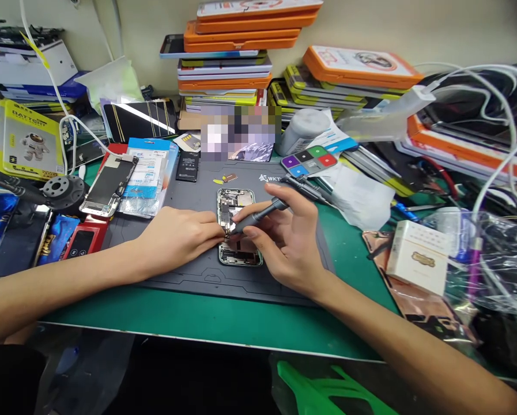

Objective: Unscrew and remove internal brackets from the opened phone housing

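An opened phone (240,256) lies face up on the dark grey work mat (176,276), its inner parts exposed. My right hand (290,248) is closed around a grey screwdriver (279,204), held slanted with its lower end over the middle of the phone. The driver's tip is too small to make out. At the phone's left edge, my left hand (184,233) is closed, fingertips pressed together and touching the phone. Whatever lies between those fingertips is hidden. Above the phone on the mat are a small copper-coloured part (230,178) and a black battery (188,166).
A removed phone screen (110,184) rests on packets at the left. Orange and yellow boxes (241,37) are stacked at the back. A four-coloured tray (309,160) lies beyond my right hand. Farther right are a white carton (418,256) and loose cables.
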A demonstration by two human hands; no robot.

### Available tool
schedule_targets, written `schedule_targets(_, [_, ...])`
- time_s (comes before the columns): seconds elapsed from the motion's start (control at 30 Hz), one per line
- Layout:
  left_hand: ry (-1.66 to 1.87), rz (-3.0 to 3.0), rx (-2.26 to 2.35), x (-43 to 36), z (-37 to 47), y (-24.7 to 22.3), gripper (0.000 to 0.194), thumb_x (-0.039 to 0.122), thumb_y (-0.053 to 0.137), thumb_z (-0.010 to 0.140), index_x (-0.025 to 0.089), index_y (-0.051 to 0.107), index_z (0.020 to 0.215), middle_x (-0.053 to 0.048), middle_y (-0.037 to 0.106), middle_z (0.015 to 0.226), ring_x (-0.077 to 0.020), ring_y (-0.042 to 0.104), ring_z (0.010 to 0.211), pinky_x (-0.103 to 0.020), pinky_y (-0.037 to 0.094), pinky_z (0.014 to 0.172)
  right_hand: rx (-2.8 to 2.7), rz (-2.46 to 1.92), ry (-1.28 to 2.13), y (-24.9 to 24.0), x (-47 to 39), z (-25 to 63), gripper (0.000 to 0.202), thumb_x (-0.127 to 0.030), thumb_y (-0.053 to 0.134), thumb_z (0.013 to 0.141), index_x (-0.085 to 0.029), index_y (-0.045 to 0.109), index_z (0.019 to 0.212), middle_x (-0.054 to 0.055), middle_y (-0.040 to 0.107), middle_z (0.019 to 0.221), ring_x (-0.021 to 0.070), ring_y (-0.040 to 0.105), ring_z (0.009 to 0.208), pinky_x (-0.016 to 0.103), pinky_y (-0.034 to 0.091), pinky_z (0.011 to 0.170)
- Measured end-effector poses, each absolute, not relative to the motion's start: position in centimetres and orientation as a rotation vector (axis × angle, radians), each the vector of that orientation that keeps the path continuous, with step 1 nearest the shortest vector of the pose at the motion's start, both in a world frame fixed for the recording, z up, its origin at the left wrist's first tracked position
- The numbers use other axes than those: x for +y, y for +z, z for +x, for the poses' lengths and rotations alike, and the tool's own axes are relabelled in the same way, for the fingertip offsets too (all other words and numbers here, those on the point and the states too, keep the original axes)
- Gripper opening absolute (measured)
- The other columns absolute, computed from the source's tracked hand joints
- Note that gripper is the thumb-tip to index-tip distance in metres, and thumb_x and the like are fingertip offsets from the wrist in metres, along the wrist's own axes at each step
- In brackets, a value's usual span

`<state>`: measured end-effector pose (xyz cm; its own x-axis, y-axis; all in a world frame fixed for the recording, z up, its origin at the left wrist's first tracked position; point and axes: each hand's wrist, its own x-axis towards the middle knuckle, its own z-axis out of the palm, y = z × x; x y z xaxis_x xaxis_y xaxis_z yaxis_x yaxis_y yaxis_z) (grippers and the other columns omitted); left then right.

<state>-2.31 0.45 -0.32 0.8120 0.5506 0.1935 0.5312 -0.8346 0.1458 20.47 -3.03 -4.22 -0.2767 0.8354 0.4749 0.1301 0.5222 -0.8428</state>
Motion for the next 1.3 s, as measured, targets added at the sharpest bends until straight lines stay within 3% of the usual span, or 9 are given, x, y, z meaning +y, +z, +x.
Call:
schedule_targets(0.3, [0.287,2.986,0.885,0.38,-2.29,-0.59,0.032,0.035,0.044,0.109,0.023,0.074,0.109,0.0,0.072,0.092,-0.016,0.072,0.081,-0.029,0.038,0.056,-1.588,-0.915,0.819,-3.87,-2.79,20.4,0.052,-0.024,0.058,0.102,-0.04,0.036,0.147,0.002,0.065,0.104,0.014,0.068,0.065,0.034,0.068,0.061])
schedule_targets(0.63, [0.384,2.893,0.867,0.37,-2.14,-0.44,0.024,0.032,0.051,0.107,0.024,0.073,0.104,0.003,0.074,0.097,-0.0138,0.072,0.083,-0.028,0.039,0.057,-1.615,-0.98,0.923,-4.22,-2.99,20.44,0.054,-0.025,0.056,0.102,-0.039,0.032,0.149,0.006,0.066,0.116,0.0152,0.069,0.068,0.035,0.066,0.06])
schedule_targets(0.97, [0.37,2.834,0.922,0.43,-2.02,-0.51,0.022,0.032,0.054,0.106,0.023,0.074,0.102,0.003,0.073,0.092,-0.0138,0.072,0.081,-0.027,0.038,0.057,-1.617,-0.928,0.92,-4.15,-3.08,20.5,0.055,-0.023,0.058,0.102,-0.039,0.034,0.149,0.004,0.065,0.11,0.0153,0.068,0.071,0.038,0.069,0.068])
schedule_targets(1.3, [0.223,2.9,0.988,-0.03,-1.49,-0.16,0.028,0.031,0.046,0.109,0.022,0.071,0.106,0.0,0.071,0.094,-0.0167,0.072,0.083,-0.029,0.037,0.056,-1.558,-0.891,0.858,-4.05,-2.9,20.49,0.055,-0.021,0.061,0.1,-0.042,0.04,0.146,0.003,0.066,0.106,0.0146,0.067,0.068,0.033,0.067,0.06])
